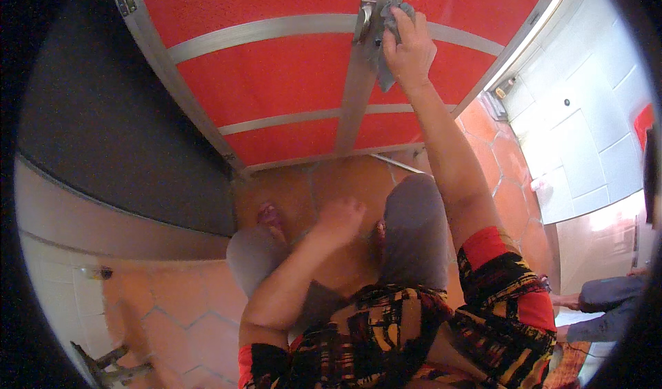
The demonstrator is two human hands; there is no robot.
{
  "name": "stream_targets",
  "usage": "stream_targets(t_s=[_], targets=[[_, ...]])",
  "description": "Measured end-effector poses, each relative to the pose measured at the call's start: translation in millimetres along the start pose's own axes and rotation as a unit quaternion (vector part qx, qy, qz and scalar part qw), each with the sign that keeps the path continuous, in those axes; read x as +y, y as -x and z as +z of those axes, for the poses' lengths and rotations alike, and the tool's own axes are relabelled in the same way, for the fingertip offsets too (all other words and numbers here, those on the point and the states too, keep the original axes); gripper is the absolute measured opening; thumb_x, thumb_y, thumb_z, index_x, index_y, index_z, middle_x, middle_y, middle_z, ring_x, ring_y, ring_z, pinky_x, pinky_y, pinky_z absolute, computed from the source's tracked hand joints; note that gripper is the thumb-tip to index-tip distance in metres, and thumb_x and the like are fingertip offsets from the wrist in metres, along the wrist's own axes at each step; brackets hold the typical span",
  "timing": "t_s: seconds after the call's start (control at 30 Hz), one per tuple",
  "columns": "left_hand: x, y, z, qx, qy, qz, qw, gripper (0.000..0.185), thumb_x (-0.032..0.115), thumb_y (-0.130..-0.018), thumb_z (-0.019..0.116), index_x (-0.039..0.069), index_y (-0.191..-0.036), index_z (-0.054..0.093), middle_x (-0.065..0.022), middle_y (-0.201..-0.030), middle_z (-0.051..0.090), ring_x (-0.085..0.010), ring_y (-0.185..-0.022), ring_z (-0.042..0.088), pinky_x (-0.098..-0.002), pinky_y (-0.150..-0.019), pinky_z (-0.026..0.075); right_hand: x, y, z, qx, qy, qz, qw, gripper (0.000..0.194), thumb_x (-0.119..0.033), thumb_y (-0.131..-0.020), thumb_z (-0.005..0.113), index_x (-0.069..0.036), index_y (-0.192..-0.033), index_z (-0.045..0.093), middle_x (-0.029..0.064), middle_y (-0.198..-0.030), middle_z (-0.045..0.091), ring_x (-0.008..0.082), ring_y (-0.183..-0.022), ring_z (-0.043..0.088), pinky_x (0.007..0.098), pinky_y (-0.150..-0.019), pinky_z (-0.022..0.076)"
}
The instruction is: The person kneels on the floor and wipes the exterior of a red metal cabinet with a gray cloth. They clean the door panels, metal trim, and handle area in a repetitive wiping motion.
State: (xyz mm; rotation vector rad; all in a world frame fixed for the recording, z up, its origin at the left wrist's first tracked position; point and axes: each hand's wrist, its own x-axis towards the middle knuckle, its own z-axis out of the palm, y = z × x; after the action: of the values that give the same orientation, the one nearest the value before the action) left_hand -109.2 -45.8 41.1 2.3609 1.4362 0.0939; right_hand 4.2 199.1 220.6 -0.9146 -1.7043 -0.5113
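Observation:
My right hand [411, 50] grips a crumpled grey cloth [386, 76]. It presses the cloth against the metal upright [357, 84] of a door with red panels [269, 78] and metal crossbars. A shiny door handle [366, 19] sits just left of the cloth. Part of the cloth hangs below my fingers. My left hand [342, 221] is in the air between my knees, away from the door. It is blurred, and no object shows in it; how far its fingers are bent is unclear.
Hexagonal terracotta tiles [181, 311] cover the floor. A dark panel [129, 130] stands on the left, near the door's hinge [126, 2]. Light-coloured tiling [584, 156] is at right. Another person's legs [605, 306] show at lower right. A dark-legged object [111, 365] stands at lower left.

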Motion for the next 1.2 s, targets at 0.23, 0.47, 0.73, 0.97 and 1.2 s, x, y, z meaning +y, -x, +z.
stream_targets(t_s=[0.23,0.47,0.73,0.97,1.2], targets=[[-7.4,6.3,16.9,0.027,-0.018,0.024,0.999,0.032,0.021,-0.091,0.04,0.009,-0.114,0.06,-0.0183,-0.105,0.061,-0.0379,-0.099,0.059,-0.0525,-0.081,0.048,11.7,39.4,5.1,-0.01,-0.002,-0.057,0.998,0.055,-0.009,-0.068,0.069,-0.012,-0.122,0.058,0.0151,-0.106,0.057,0.0337,-0.088,0.061,0.0391,-0.069,0.053],[-2.5,3.2,10.6,-0.012,-0.017,-0.02,1.0,0.036,0.017,-0.087,0.049,0.01,-0.121,0.058,-0.0194,-0.108,0.061,-0.0378,-0.102,0.059,-0.0511,-0.083,0.049,-8.7,102.2,6.7,-0.146,-0.028,0.0,0.989,0.056,-0.007,-0.066,0.072,-0.012,-0.12,0.058,0.0149,-0.108,0.055,0.0338,-0.089,0.061,0.0404,-0.069,0.0532],[-18.0,7.4,14.1,-0.014,-0.016,-0.008,1.0,0.038,0.016,-0.085,0.05,0.008,-0.122,0.057,-0.0189,-0.116,0.06,-0.0383,-0.103,0.059,-0.0505,-0.087,0.049,-4.4,12.6,7.1,0.093,-0.077,-0.025,0.992,0.038,-0.009,-0.073,0.069,-0.006,-0.11,0.058,0.0163,-0.098,0.058,0.036,-0.09,0.06,0.0416,-0.071,0.0504],[-17.8,-2.8,24.9,-0.01,-0.011,0.015,1.0,0.036,0.019,-0.09,0.043,0.008,-0.121,0.058,-0.0179,-0.115,0.061,-0.0364,-0.104,0.059,-0.0498,-0.086,0.049,7.3,42.9,23.0,0.008,-0.036,0.035,0.999,0.033,-0.012,-0.077,0.069,-0.005,-0.106,0.057,0.0167,-0.103,0.058,0.037,-0.091,0.059,0.042,-0.074,0.0502],[-8.8,-2.7,25.0,0.059,-0.002,0.021,0.998,0.028,0.019,-0.09,0.045,0.006,-0.107,0.062,-0.0166,-0.102,0.062,-0.0355,-0.091,0.062,-0.0486,-0.077,0.051,-6.6,62.1,-7.2,-0.003,-0.118,0.045,0.992,0.036,-0.011,-0.074,0.07,-0.006,-0.108,0.059,0.017,-0.1,0.059,0.0365,-0.093,0.06,0.0401,-0.077,0.0504]])
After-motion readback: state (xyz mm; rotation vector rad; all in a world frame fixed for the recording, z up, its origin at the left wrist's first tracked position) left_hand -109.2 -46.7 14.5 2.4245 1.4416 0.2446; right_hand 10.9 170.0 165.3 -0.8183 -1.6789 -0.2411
